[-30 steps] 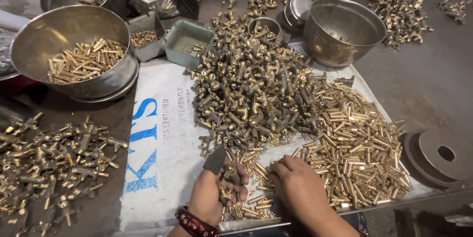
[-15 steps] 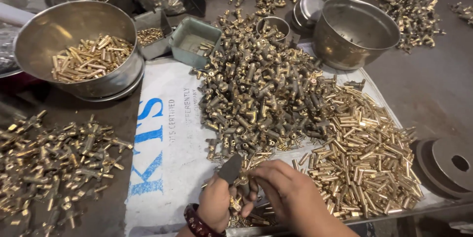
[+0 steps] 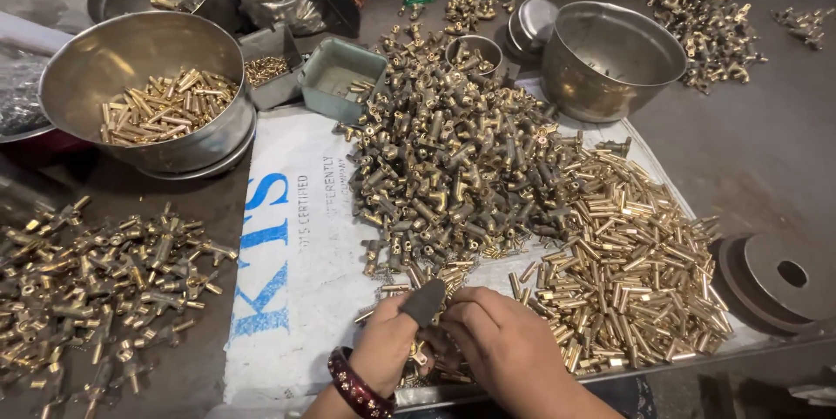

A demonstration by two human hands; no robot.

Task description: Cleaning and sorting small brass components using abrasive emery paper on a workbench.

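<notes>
My left hand (image 3: 392, 351), with a dark cap on the thumb and a red bangle at the wrist, and my right hand (image 3: 501, 349) meet at the near edge of the table. Both are closed around small brass pieces (image 3: 425, 358) held between them; which hand grips what I cannot tell. Just beyond them lies a big heap of brass T-shaped fittings (image 3: 444, 166) on a white printed sack (image 3: 296, 253). To the right of my hands is a pile of short brass tubes (image 3: 627, 271).
A steel bowl (image 3: 144, 97) with brass tubes stands far left; an empty steel bowl (image 3: 610, 57) stands far right. More assembled fittings (image 3: 96, 280) lie at the left. Small green tray (image 3: 340, 79), round metal discs (image 3: 775, 280) at the right edge.
My right hand has moved left from the tube pile and joined my left hand, the two now pressed together over the small brass pieces. The view has shifted slightly.
</notes>
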